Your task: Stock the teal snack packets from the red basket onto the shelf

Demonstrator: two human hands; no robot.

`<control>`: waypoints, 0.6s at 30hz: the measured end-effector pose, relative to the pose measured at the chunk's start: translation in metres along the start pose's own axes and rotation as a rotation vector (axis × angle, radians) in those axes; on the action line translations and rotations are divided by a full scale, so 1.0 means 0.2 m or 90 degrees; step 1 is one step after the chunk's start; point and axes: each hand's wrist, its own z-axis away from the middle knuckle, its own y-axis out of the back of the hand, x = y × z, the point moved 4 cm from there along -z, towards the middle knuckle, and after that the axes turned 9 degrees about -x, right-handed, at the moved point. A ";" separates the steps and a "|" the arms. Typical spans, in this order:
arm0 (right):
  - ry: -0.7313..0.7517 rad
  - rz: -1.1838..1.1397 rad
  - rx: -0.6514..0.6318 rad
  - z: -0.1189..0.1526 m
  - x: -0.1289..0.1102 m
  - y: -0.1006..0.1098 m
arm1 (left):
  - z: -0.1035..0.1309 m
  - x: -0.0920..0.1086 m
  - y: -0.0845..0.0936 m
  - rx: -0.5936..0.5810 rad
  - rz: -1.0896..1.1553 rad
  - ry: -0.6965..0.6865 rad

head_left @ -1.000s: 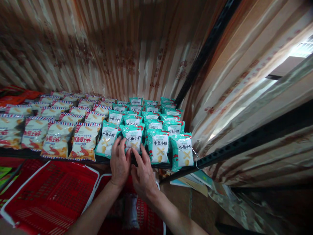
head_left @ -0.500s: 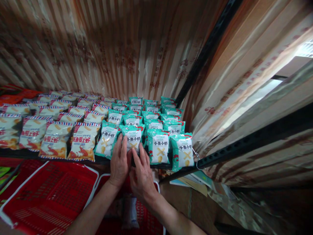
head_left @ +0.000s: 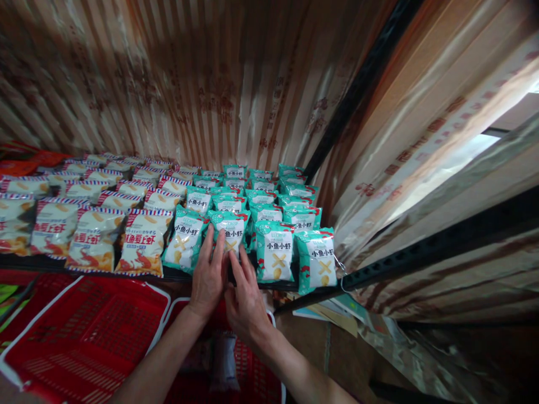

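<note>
Both hands are at a teal-and-white snack bag (head_left: 231, 227) in the front row of a dark shelf (head_left: 177, 275). My left hand (head_left: 208, 275) touches the bag's left side, its fingers extended upward and apart. From the right, my right hand (head_left: 246, 297) rests fingertips on the lower front of the same bag, fingers also stretched out. Another teal bag (head_left: 183, 241) stands close to my left hand, and a third (head_left: 275, 252) stands to the right of my right hand. More teal bags are lined up behind.
White snack bags with red lettering (head_left: 143, 241) fill the shelf's left part. Below are a red basket (head_left: 96, 331) and a second one (head_left: 256, 376) holding a pale packet (head_left: 225, 362). A black metal post (head_left: 362, 84) rises behind, before plastic-wrapped brown sheets (head_left: 236, 73).
The camera view has shifted slightly. Both hands remain at the same teal bag, with only a slight shift of the fingers.
</note>
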 end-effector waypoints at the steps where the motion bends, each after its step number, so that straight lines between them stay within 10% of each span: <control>1: -0.001 -0.001 0.007 0.00 0.00 0.00 | 0.00 0.00 0.00 0.000 0.004 -0.003; 8: 0.042 0.027 0.024 0.04 -0.08 0.03 | 0.01 0.02 0.01 -0.002 0.033 -0.013; 12: 0.092 0.053 0.038 0.03 -0.19 0.21 | 0.01 0.04 0.00 0.026 0.030 -0.021; 18: 0.063 0.167 0.052 -0.42 -0.20 0.59 | 0.01 0.05 -0.03 0.078 0.008 -0.026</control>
